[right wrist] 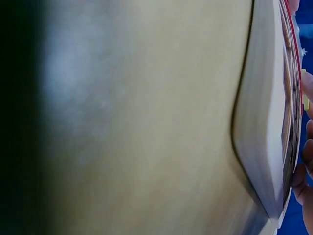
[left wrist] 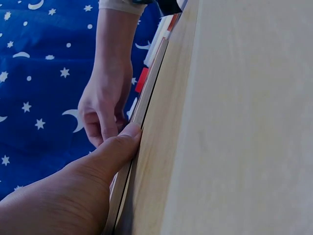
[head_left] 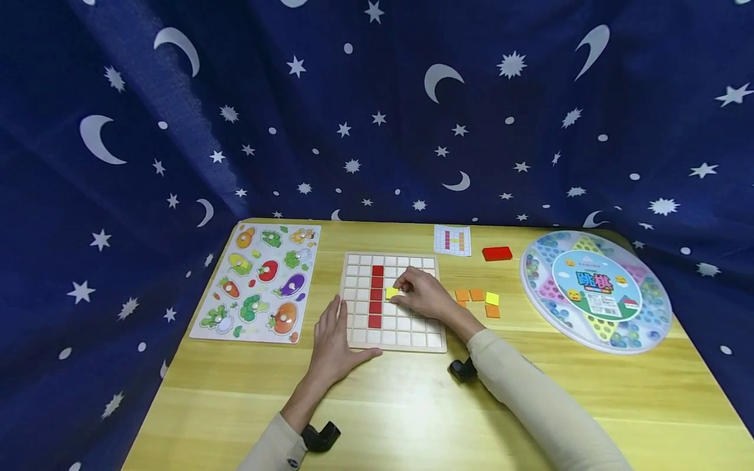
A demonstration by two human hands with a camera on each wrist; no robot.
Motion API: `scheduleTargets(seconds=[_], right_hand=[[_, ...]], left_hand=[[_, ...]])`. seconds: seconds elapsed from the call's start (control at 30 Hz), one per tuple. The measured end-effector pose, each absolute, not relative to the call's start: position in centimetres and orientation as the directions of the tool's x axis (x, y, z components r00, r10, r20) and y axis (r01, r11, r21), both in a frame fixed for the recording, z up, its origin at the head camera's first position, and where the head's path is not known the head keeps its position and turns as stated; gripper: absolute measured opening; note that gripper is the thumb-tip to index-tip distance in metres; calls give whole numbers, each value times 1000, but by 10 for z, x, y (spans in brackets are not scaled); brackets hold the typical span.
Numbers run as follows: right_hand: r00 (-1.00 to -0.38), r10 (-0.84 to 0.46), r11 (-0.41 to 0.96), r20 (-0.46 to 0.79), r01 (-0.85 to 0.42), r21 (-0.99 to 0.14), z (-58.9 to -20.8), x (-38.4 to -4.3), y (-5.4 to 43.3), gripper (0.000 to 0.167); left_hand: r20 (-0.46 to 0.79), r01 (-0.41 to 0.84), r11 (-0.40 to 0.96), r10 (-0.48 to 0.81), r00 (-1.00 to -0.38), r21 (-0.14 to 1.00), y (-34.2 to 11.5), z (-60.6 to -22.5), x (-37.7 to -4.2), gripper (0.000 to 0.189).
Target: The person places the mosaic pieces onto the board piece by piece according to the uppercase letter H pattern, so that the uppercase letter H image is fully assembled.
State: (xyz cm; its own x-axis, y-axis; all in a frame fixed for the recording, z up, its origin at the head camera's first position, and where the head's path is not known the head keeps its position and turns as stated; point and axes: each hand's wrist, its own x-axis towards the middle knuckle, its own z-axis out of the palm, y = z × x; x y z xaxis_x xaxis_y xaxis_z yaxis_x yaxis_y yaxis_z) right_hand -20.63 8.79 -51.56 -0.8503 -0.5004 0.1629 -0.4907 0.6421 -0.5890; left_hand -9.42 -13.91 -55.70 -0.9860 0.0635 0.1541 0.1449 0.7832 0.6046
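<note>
A wooden grid board (head_left: 415,339) lies flat on the table, with a column of several red tiles (head_left: 376,294) in its cells. My right hand (head_left: 425,296) is over the middle of the board and pinches a yellow tile (head_left: 391,294) just right of that column. In the right wrist view, the same yellow tile (right wrist: 306,102) shows at the far right edge by the fingertips. At the board's lower left corner rests my left hand (head_left: 332,345), straight fingers along the left side and thumb against the front edge. The left wrist view shows that thumb (left wrist: 124,139) touching the rim.
Right of the board lie several orange tiles (head_left: 476,296) and another yellow tile (head_left: 492,299). A pattern card (head_left: 452,241) and a red block (head_left: 497,253) are behind. A vegetable puzzle board (head_left: 254,281) lies left, a round Chinese checkers set (head_left: 595,288) right. A starry curtain (head_left: 377,131) hangs behind the table.
</note>
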Motion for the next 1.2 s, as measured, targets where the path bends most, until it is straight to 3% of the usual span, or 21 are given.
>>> scheduleTargets(seconds=[0.53,1.2], right_hand=[[-844,-519,698,133,-509,-504,-515,-206,84,26],[-844,-524,696,114,-502,-513,-514,-207,84,27]], left_hand=[[147,140,778,62,-987,613,-139,-557,-94,129],[175,170,772,77,-981,613,-139,-556,-92,126]])
